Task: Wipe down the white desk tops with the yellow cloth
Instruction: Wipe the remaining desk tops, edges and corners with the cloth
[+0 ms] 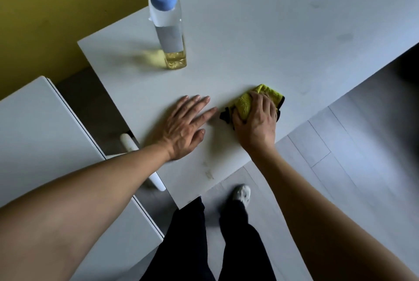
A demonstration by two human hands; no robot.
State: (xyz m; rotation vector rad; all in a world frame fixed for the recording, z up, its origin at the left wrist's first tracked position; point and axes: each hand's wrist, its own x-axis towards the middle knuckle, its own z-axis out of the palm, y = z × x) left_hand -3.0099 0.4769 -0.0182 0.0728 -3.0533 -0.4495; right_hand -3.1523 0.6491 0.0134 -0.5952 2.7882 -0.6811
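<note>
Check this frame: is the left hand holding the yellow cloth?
No, the left hand lies flat with straight fingers on the white desk top, while the right hand holds the yellow cloth.

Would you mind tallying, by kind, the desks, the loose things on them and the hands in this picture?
White desk tops: 2, the one being wiped and its neighbour
Clear bottles with a blue cap, yellow liquid inside: 1
Yellow cloths with black edging: 1
Hands: 2, left hand, right hand
Total: 6
</note>
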